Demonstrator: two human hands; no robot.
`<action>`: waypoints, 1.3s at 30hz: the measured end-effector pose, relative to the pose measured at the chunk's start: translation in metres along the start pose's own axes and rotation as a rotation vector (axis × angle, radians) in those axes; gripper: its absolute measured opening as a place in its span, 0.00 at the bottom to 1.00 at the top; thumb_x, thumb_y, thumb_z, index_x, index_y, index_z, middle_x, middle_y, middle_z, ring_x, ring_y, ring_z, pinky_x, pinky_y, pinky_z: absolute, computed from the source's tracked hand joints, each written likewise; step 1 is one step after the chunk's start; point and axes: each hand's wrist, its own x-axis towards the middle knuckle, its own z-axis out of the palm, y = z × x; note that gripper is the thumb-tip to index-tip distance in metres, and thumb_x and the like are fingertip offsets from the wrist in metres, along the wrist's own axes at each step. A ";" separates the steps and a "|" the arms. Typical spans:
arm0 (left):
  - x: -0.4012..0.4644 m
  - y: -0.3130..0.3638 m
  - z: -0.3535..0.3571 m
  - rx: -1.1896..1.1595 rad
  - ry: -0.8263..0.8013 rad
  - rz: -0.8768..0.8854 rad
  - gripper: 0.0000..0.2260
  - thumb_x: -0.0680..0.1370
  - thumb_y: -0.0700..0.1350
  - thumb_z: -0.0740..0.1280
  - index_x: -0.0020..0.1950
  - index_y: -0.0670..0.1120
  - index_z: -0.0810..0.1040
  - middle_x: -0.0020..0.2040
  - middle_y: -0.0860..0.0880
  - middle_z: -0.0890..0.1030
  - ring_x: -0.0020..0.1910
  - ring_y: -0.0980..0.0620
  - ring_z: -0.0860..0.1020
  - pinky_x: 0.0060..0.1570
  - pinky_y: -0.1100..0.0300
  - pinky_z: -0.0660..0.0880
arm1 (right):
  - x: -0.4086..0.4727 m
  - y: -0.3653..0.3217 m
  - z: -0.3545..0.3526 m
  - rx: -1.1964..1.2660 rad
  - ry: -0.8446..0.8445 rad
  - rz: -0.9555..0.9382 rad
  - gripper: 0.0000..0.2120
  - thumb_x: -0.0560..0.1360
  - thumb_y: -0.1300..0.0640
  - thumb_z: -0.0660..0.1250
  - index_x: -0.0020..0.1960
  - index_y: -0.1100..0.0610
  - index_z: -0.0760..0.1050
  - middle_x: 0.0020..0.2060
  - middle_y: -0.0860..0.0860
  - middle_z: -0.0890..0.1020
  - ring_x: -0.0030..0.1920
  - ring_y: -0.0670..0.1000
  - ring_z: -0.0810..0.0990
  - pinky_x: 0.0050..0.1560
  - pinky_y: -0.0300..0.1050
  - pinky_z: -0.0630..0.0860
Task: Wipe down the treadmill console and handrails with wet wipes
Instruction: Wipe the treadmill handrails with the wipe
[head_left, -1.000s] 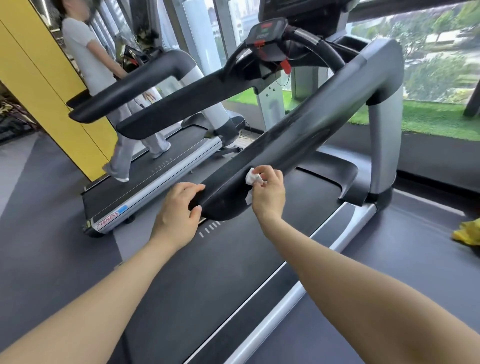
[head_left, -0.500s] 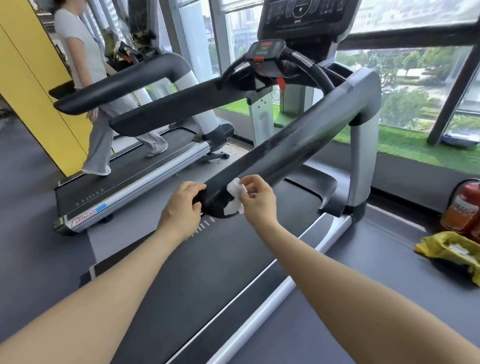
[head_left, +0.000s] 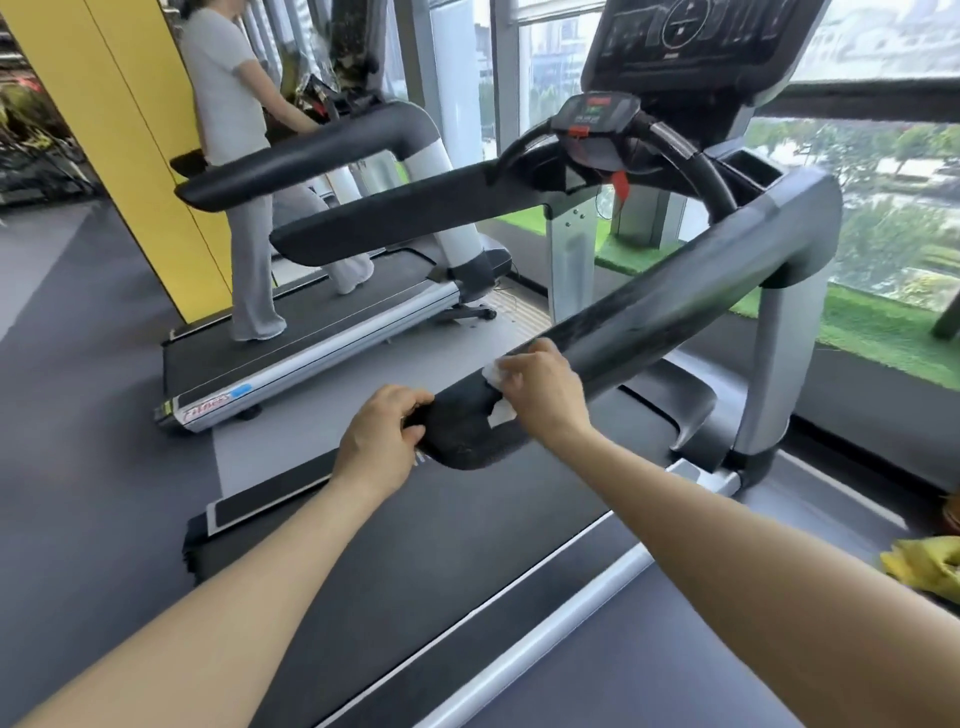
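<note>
Two hands on the long black padded treadmill handrail (head_left: 649, 317): left hand (head_left: 376, 434) curled round its end, right hand (head_left: 540, 389) pinching a crumpled white wet wipe (head_left: 493, 373) against it.

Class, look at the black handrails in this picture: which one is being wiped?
The nearest handrail, on the right of the near treadmill. Only it has hands on it: the right hand presses a white wipe there, and the left hand grips its end.
</note>
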 end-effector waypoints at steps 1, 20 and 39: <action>0.001 0.000 -0.001 0.008 -0.003 -0.008 0.16 0.75 0.33 0.66 0.61 0.46 0.78 0.57 0.49 0.76 0.56 0.50 0.74 0.52 0.67 0.63 | 0.015 0.013 -0.008 -0.017 0.046 0.079 0.11 0.77 0.57 0.61 0.45 0.57 0.81 0.48 0.53 0.72 0.46 0.57 0.76 0.40 0.46 0.69; -0.004 0.000 0.003 -0.171 0.020 -0.130 0.14 0.76 0.34 0.65 0.58 0.46 0.79 0.53 0.53 0.74 0.55 0.54 0.75 0.56 0.65 0.66 | 0.008 0.010 0.001 0.116 0.103 0.064 0.08 0.75 0.60 0.61 0.47 0.64 0.75 0.45 0.53 0.71 0.44 0.58 0.73 0.42 0.50 0.68; -0.009 -0.048 -0.016 -0.593 -0.180 -0.127 0.11 0.78 0.37 0.64 0.60 0.42 0.77 0.52 0.49 0.77 0.49 0.55 0.74 0.50 0.65 0.69 | -0.077 -0.052 0.087 0.315 0.434 0.422 0.02 0.79 0.58 0.59 0.48 0.54 0.68 0.49 0.48 0.75 0.47 0.51 0.75 0.48 0.47 0.70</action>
